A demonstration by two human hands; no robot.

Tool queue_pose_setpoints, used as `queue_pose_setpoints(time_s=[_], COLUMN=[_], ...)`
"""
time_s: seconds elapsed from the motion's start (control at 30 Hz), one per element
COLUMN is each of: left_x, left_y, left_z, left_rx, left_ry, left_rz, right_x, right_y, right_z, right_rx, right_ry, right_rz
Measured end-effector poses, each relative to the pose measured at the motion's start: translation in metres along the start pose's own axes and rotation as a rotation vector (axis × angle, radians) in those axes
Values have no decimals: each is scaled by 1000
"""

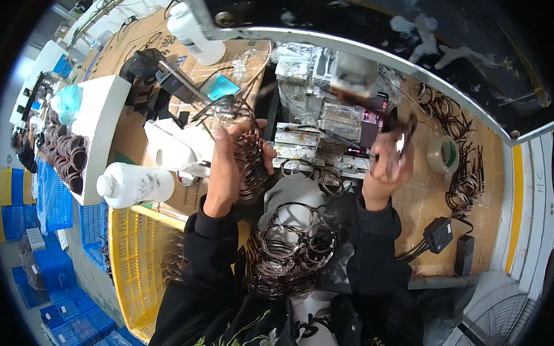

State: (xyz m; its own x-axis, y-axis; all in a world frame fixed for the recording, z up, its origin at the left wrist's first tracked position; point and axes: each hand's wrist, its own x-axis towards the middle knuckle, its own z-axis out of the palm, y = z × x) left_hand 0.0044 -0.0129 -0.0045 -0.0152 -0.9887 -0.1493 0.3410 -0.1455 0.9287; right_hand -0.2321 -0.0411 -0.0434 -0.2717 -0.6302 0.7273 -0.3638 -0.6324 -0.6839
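My left hand (226,160) is closed round a thick stack of brown eyeglass frames (250,165), their temples sticking up above the fingers. To the right, my right hand (388,168) is raised and smeared by motion, its fingers closed on a dark eyeglass frame (404,132). Between my forearms a heap of tortoiseshell eyeglass frames (299,249) lies in my lap, over grey cloth (290,196). Ahead of the hands are small plastic-wrapped blocks (297,138) in rows, with a lit phone (372,128) among them.
White bottles (138,185) (197,37) stand or lie at the left. A yellow basket (133,266) sits by my left arm. More eyeglass frames (466,180), a tape roll (442,154) and a black adapter (438,234) lie right. A dark metal-edged panel (356,12) overhangs the far side.
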Motion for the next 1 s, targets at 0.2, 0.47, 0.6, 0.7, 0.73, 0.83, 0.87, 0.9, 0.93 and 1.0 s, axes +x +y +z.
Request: queue_pose_setpoints(time_s=[0.2,0.47,0.6,0.7,0.73,0.83,0.87,0.9,0.93,1.0], left_x=[-10,-23,-19,-17,-16,-18,-19,-18,-18,-20], left_y=[17,18,15,9,8,7,6,6,7,4], left_z=[39,52,37,32,30,19,14,10,5,-1], left_rx=[-313,134,82,84,69,84,88,73,109,141], left_ry=[-255,-62,17,79,76,138,161,160,184,214], left_rz=[184,405,308,323,342,298,283,310,278,290], right_x=[-11,-13,-31,-42,-43,-37,-33,-29,-25,-12], right_y=[-43,-49,-30,-22,-22,-23,-26,-29,-31,-38], right_z=[5,-4,-12,-16,-19,-32,-37,-42,-45,-61], right_rx=[-144,-230,-532,-499,-484,-309,-274,-226,-172,-17], right_ry=[-237,-518,-772,-781,-778,-879,-829,-745,-689,-522], right_rz=[-172,217,451,535,546,694,630,538,440,588])
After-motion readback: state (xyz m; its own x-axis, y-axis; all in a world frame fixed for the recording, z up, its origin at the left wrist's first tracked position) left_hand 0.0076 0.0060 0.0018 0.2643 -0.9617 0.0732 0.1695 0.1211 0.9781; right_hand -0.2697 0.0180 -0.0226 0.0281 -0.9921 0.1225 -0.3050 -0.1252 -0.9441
